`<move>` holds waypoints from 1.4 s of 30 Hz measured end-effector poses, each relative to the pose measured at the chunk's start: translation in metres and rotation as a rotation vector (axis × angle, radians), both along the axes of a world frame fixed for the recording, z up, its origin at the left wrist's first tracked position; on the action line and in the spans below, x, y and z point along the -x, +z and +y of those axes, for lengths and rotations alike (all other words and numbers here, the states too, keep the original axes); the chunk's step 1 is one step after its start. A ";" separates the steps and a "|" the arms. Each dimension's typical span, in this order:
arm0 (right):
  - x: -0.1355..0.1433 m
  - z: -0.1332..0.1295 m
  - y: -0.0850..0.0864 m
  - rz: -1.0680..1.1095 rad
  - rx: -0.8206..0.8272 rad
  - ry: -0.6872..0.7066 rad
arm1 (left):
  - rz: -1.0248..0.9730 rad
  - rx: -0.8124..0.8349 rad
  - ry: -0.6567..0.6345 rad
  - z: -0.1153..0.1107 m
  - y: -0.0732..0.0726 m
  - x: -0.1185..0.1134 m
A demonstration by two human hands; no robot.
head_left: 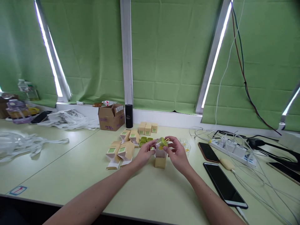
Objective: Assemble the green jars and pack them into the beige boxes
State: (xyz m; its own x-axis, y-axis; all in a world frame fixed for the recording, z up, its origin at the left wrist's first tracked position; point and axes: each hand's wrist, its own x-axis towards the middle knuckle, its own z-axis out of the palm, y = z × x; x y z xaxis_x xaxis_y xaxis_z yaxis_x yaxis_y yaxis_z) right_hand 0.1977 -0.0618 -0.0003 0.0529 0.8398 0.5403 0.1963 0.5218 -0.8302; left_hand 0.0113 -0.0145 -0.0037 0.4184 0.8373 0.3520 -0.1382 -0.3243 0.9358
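A small kraft box [160, 162] stands upright on the table, its white inner flaps raised at the top. Over its opening is a green and yellow item [161, 143] with a small loop. My right hand [177, 152] pinches this item from the right. On the other side, my left hand [145, 153] has its fingers closed on the box's raised white flap. Several opened kraft boxes [126, 150] with green labels lie to the left. Behind my left hand sit several green pieces [143, 141]. Clear round pieces with yellow centres [187, 147] are partly hidden behind my right hand.
Closed kraft boxes [147, 128] stand at the back, near a black cylinder [128, 116] and a cardboard carton [111, 118]. Phones [225, 184], a power strip [234, 151] and tangled cables are on the right. White straps [67, 119] and plastic bags lie left.
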 end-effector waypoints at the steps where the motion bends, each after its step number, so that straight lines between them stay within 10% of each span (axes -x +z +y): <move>1: -0.001 0.000 0.000 -0.045 -0.004 -0.016 | -0.010 0.012 -0.002 0.002 -0.001 0.000; 21: -0.010 -0.006 0.002 -0.629 -0.075 -0.141 | -0.012 0.022 -0.008 0.013 -0.013 0.002; 42: 0.005 0.002 -0.016 -0.579 -0.116 -0.157 | 0.044 -0.033 0.027 0.015 -0.017 0.002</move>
State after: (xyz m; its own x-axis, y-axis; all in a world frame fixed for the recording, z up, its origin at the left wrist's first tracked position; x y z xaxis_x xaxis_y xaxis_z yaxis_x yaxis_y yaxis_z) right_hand 0.1931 -0.0598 -0.0163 -0.1581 0.7799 0.6056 0.6805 0.5305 -0.5055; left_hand 0.0090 0.0007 -0.0205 0.4119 0.8365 0.3613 -0.0878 -0.3582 0.9295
